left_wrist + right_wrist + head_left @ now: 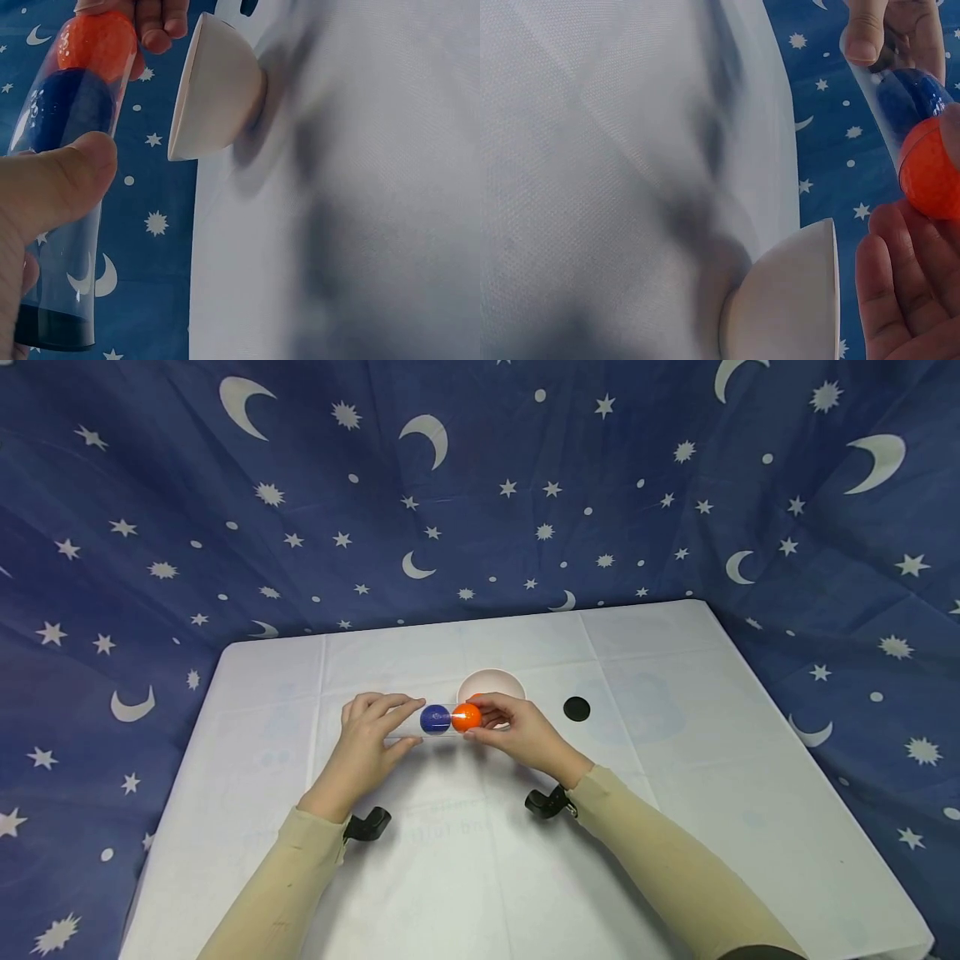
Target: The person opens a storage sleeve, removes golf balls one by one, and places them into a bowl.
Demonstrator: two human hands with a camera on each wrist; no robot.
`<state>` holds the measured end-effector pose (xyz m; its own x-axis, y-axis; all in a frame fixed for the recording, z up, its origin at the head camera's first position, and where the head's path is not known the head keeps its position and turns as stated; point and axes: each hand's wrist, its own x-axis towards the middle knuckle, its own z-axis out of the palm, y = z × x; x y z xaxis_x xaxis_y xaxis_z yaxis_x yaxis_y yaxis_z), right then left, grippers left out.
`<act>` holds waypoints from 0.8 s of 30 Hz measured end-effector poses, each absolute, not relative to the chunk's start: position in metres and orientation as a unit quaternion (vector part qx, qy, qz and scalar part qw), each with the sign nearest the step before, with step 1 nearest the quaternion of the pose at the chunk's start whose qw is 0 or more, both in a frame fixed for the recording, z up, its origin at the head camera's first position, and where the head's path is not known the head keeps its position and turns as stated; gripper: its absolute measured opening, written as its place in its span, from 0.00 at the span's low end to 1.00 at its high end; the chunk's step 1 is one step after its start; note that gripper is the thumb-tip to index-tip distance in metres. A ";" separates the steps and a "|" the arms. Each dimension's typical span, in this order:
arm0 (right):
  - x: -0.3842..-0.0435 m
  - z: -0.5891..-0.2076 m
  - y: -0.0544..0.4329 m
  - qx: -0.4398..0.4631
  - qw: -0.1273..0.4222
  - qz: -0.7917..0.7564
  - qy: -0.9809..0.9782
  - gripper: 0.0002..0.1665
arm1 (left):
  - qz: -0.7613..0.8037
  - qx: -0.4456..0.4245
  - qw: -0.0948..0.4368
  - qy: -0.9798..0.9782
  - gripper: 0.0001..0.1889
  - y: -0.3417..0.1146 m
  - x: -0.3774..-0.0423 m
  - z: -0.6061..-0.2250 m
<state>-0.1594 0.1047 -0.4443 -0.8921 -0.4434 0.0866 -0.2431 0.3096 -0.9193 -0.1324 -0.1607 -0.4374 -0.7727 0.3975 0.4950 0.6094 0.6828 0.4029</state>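
Observation:
My left hand grips a clear tube from the side, its thumb lying across the wall in the left wrist view. A dark cap closes the end of the tube near that hand. Inside sits a blue ball, with an orange ball against it at the far end. My right hand holds the orange ball at the tube's mouth, thumb on one side and fingers on the other. The tube lies sideways, raised over the table in front of a white bowl.
A flat black disc lies on the white-covered table, right of the bowl. Black wrist mounts stick out from both sleeves. Behind the table hangs a blue curtain with moons and stars.

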 end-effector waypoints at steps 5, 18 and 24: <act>-0.161 -0.444 0.106 -0.230 0.076 -0.538 0.807 0.27 | -0.288 -0.274 0.184 -0.899 0.29 -0.162 -0.133 -0.439; -0.170 -0.444 0.119 -0.212 0.049 -0.518 0.827 0.26 | -0.280 -0.274 0.204 -0.897 0.29 -0.165 -0.133 -0.441; -0.179 -0.442 0.130 -0.188 0.032 -0.494 0.848 0.28 | -0.284 -0.272 0.202 -0.897 0.30 -0.168 -0.133 -0.444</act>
